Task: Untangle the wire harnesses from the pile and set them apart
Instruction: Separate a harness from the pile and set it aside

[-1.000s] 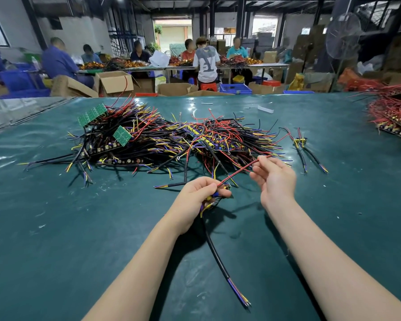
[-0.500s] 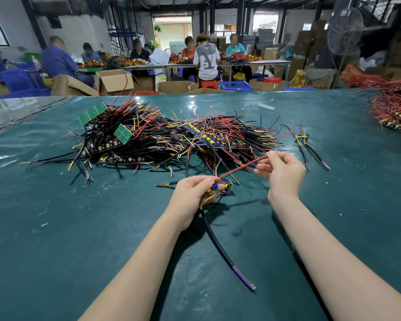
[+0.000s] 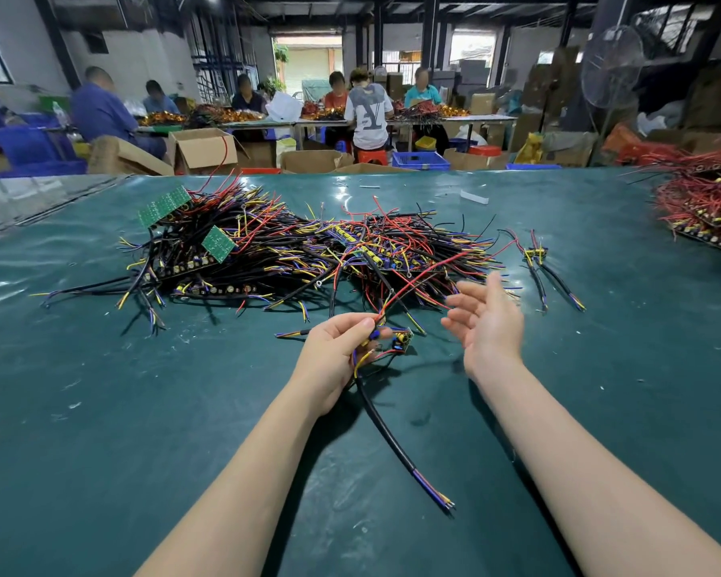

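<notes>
Fingers (image 3: 352, 326) of left hand (image 3: 334, 356) curled round one harness (image 3: 374, 412), thumb clamped on the wire bundle. Right hand (image 3: 492, 326) slack, fingers spread, palm turned inward, gripping nothing. It's a bit blurred, at 3 o'clock of the left hand and apart from it.

Harness in the left hand:
- small board (image 3: 402, 339) with capacitors sticks out at 3 o'clock of the fist
- black cable (image 3: 407, 460) runs off toward 5 o'clock over the worktop (image 3: 101, 410), ending in bared coloured cores
- red lead (image 3: 417, 281) leaves the fist toward 1 o'clock and runs into the pile (image 3: 300, 251); it passes close by the right fingertips, touching or not I cannot tell

Pile sits at 12 o'clock of the hands, spreading to 10 o'clock: black, red, yellow and blue wires tangled. Two green boards (image 3: 165, 204) poke up at its 10 o'clock end.

Lone harness (image 3: 537, 264) lies clear of the pile at 2 o'clock of the right hand. Red-wire heap (image 3: 704, 206) at the worktop's 2 o'clock edge, well apart.

Far side, 12 o'clock: people (image 3: 369, 114) at long tables, cartons (image 3: 202, 149), blue crates (image 3: 419, 160). Fan (image 3: 610, 68) at 1 o'clock.
</notes>
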`<action>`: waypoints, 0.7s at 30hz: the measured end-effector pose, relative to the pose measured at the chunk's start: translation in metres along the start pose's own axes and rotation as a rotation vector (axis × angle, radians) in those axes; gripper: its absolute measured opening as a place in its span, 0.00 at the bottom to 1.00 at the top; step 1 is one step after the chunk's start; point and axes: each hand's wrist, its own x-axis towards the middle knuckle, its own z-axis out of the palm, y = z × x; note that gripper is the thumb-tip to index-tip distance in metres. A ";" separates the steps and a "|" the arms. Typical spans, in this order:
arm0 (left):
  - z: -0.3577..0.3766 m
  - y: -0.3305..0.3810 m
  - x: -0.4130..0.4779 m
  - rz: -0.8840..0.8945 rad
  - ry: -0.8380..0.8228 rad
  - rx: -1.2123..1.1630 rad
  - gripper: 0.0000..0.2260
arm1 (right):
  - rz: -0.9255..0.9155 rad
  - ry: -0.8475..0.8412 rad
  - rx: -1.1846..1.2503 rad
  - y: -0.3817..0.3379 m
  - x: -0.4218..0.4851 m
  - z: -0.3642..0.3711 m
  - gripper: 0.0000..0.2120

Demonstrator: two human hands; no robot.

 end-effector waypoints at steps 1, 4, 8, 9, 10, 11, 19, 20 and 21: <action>0.001 0.000 0.000 -0.003 0.010 -0.009 0.08 | 0.022 -0.043 -0.059 0.004 -0.006 0.004 0.18; 0.002 0.002 0.000 -0.006 0.013 -0.064 0.08 | 0.055 -0.318 -0.299 0.020 -0.028 0.017 0.12; 0.000 0.002 -0.001 -0.005 -0.039 -0.055 0.08 | -0.020 -0.429 -0.396 0.025 -0.036 0.021 0.11; 0.000 0.002 -0.001 -0.010 -0.059 -0.034 0.08 | -0.009 -0.399 -0.360 0.024 -0.036 0.021 0.11; 0.000 0.002 -0.001 -0.015 -0.079 -0.014 0.07 | 0.015 -0.366 -0.308 0.023 -0.036 0.021 0.11; 0.000 0.002 -0.001 -0.022 -0.098 0.000 0.07 | 0.043 -0.334 -0.260 0.022 -0.035 0.021 0.11; 0.001 0.000 -0.003 -0.045 -0.222 0.105 0.08 | 0.080 -0.133 -0.055 0.001 -0.014 0.012 0.11; 0.001 0.000 -0.003 -0.043 -0.240 0.124 0.07 | 0.072 -0.120 -0.048 -0.001 -0.011 0.010 0.12; 0.001 0.001 -0.003 -0.042 -0.260 0.146 0.07 | 0.065 -0.103 -0.033 -0.003 -0.008 0.009 0.12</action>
